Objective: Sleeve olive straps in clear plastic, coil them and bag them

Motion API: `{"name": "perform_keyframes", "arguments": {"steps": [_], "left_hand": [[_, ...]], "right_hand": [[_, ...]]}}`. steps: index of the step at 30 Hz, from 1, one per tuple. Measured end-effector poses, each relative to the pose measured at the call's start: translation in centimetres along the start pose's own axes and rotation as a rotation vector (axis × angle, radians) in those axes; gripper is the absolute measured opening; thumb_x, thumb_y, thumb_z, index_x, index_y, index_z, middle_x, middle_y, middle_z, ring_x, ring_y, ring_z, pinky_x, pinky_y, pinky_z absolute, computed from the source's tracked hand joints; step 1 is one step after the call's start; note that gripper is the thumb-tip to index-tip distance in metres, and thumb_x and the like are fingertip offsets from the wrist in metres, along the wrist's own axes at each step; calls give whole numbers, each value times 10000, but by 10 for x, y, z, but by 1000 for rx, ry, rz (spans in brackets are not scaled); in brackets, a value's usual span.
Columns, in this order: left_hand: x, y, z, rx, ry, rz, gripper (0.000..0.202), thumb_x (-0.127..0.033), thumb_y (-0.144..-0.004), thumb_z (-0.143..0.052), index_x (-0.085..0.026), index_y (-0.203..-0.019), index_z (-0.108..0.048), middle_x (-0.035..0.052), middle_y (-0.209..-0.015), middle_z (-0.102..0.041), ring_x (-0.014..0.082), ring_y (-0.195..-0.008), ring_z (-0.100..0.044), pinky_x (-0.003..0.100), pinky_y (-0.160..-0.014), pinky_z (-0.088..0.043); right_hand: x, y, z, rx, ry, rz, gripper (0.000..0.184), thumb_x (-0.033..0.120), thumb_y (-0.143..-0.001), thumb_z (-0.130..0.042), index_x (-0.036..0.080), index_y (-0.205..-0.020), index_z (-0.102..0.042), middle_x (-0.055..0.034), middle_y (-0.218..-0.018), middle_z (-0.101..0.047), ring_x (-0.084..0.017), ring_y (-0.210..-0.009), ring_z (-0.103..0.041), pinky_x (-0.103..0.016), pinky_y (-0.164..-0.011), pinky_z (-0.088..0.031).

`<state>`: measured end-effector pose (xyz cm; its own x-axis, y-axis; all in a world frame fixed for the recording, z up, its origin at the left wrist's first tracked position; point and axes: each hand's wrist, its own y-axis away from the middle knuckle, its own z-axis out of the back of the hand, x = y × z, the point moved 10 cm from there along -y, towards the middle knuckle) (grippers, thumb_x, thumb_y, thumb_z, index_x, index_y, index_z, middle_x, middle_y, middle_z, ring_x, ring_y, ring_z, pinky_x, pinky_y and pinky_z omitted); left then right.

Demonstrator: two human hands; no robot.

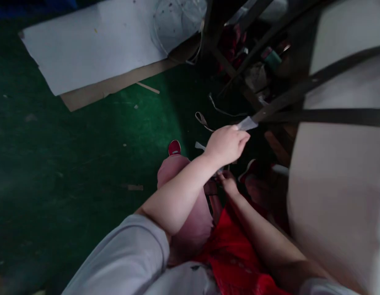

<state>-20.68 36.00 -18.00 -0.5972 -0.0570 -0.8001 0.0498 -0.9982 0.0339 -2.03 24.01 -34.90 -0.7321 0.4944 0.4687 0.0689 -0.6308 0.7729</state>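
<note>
My left hand reaches forward with its fingers closed on a pale, translucent strip. The strip's far end lies at the dark metal bar, and I cannot tell whether it is stuck there. Lower down and closer to my body, my right hand is closed in a pinch beside a small whitish piece, partly hidden by my left forearm; what it holds is unclear. Another pale strip end shows to the left of my left wrist.
A white board over brown cardboard lies on the green floor, with a clear round plastic container on it. Dark metal framing and a large pale panel stand at the right. A looped strap lies on the floor.
</note>
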Motion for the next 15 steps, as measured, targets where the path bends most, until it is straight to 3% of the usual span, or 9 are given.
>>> {"name": "perform_keyframes", "arguments": {"steps": [4, 9, 12, 15], "left_hand": [[-25, 17, 0, -47, -37, -55, 234, -279, -922, -548, -212, -954, -770, 82, -921, -727, 226, -830, -666, 330, -763, -495], [-92, 62, 16, -156, -27, -177, 217, -273, -904, -574, -200, -924, -777, 69, -917, -757, 214, -833, -665, 320, -783, -490], [-144, 98, 25, -154, 18, -253, 256, -334, -911, -578, -193, -846, -781, 53, -796, -753, 194, -744, -646, 303, -725, -473], [-200, 137, 19, -27, 109, -321, 436, -443, -963, -475, -181, -792, -779, 36, -670, -713, 169, -681, -624, 281, -678, -453]], "right_hand": [[26, 100, 67, -135, -263, 183, 352, 538, -868, -630, 189, -886, -582, 5, -770, -662, -140, -675, -655, -280, -672, -553], [57, 232, 160, -409, -537, 568, 262, 407, -812, -743, 207, -866, -582, 8, -691, -684, -134, -599, -654, -259, -615, -548], [58, 281, 191, -547, -558, 703, 247, 384, -813, -745, 200, -852, -584, 10, -666, -685, -127, -565, -642, -241, -568, -529], [51, 308, 201, -560, -603, 773, 237, 391, -822, -730, 198, -833, -592, 9, -652, -679, -129, -563, -635, -242, -561, -523]]}}
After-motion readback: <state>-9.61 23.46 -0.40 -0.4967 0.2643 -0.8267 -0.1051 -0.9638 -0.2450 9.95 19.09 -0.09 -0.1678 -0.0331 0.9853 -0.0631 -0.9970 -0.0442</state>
